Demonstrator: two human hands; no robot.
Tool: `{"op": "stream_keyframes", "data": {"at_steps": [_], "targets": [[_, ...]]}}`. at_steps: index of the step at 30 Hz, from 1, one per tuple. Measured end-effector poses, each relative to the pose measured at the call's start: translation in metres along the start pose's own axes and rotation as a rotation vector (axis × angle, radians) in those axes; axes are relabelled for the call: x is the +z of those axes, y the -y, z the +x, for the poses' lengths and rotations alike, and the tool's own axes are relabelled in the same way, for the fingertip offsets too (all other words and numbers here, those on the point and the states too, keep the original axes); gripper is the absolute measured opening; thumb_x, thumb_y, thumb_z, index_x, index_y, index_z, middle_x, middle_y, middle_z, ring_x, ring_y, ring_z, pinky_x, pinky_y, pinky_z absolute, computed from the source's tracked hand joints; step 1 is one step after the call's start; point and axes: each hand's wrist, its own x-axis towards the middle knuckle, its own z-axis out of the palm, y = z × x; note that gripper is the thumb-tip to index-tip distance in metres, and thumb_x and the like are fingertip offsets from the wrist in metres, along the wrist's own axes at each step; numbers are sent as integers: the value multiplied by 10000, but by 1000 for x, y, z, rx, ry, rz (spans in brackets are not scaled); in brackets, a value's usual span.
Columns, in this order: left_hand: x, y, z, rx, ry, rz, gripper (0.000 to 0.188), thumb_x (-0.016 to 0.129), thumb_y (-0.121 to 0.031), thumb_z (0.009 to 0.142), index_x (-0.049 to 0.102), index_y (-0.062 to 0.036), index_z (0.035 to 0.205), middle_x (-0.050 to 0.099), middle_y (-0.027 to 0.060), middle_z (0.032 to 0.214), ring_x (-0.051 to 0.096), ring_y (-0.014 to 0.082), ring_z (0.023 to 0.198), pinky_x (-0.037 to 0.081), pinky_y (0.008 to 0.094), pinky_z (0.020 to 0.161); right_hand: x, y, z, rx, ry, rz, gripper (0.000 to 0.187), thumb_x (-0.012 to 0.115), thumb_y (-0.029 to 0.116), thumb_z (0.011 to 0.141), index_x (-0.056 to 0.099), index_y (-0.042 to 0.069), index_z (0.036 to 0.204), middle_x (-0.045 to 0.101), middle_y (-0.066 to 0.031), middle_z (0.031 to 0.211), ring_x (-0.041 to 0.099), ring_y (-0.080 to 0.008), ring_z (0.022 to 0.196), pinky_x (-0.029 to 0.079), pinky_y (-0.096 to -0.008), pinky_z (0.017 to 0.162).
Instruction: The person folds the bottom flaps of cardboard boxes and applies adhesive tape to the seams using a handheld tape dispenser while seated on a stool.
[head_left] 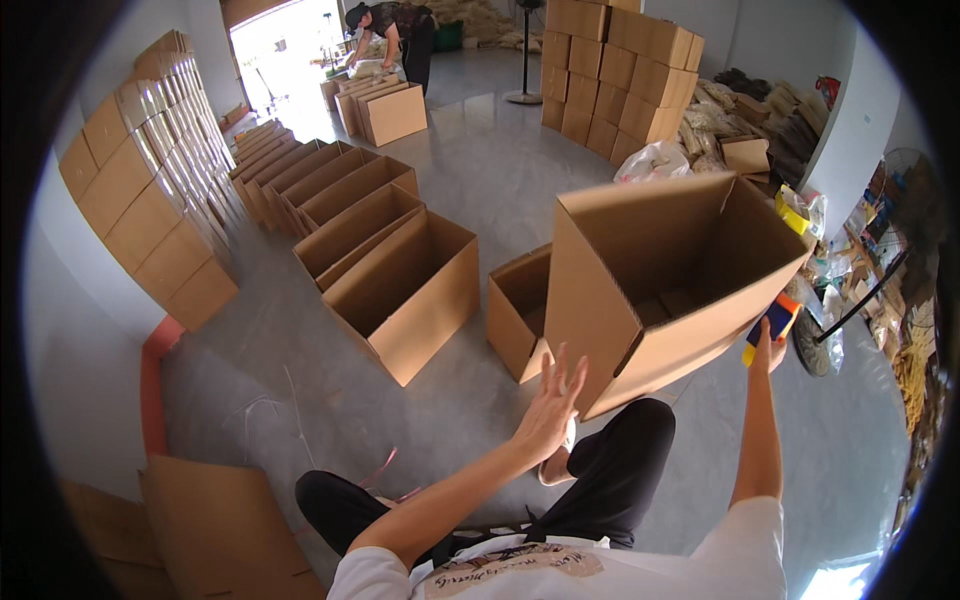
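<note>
A large open cardboard box (690,345) stands before me, slightly right, its top gaping and its inside bare. My left hand (550,412) is by its lower left corner with the fingers spread, holding nothing; whether the fingertips touch the cardboard I cannot tell. On the box's right side, my right hand (768,352) grips a blue, orange and yellow tape dispenser (782,316), close to the box wall. A smaller-looking open carton (515,325) stands just left of the large box, partly hidden behind it.
A row of open cartons (425,315) runs away to the far left. Flat cardboard (215,520) lies at the lower left. Stacked boxes (620,85) stand at the back, and flattened ones (130,215) line the left wall. A person (395,40) bends over cartons. A fan base (812,350) stands right.
</note>
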Motion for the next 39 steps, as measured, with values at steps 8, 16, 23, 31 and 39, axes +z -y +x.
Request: {"op": "stream_keyframes", "data": {"at_steps": [8, 16, 23, 31, 39], "targets": [[-5, 47, -37, -286, 29, -179, 972, 638, -56, 745, -68, -136, 1408, 130, 226, 1435, 186, 367, 1316, 222, 374, 1066, 28, -16, -125, 440, 203, 87, 361, 771, 326, 636, 652, 37, 817, 635, -45, 743, 581, -152, 610, 493, -324, 589], [-21, 93, -4, -807, 141, -402, 980, 647, -167, 782, -114, -163, 1400, 275, 229, 1384, 292, 353, 1276, 280, 388, 1031, 69, -52, -167, 577, 443, 353, 384, 767, 289, 673, 554, 34, 865, 603, -72, 756, 581, -164, 626, 488, -314, 567], [10, 164, 27, -1184, -9, -848, 1052, 688, -296, 758, -135, -150, 1397, 290, 190, 1361, 367, 333, 1203, 450, 446, 851, 42, -68, -180, 677, 481, 405, 272, 721, 215, 737, 529, 45, 827, 602, -58, 700, 594, -167, 578, 492, -291, 524], [41, 167, 115, -1324, -62, -950, 1215, 729, -476, 674, -210, -139, 1367, 221, 217, 1395, 346, 393, 1208, 489, 480, 790, 36, -84, -202, 919, 504, 397, 340, 721, 254, 744, 490, 38, 866, 594, -81, 713, 605, -207, 610, 516, -337, 550], [67, 226, 172, -965, -168, -1183, 1008, 630, -201, 816, -213, -196, 1369, 95, 156, 1453, 283, 275, 1277, 443, 420, 878, 145, -54, -215, 975, 545, 393, 441, 708, 287, 752, 515, 21, 1046, 597, -84, 923, 606, -219, 800, 530, -371, 699]]}}
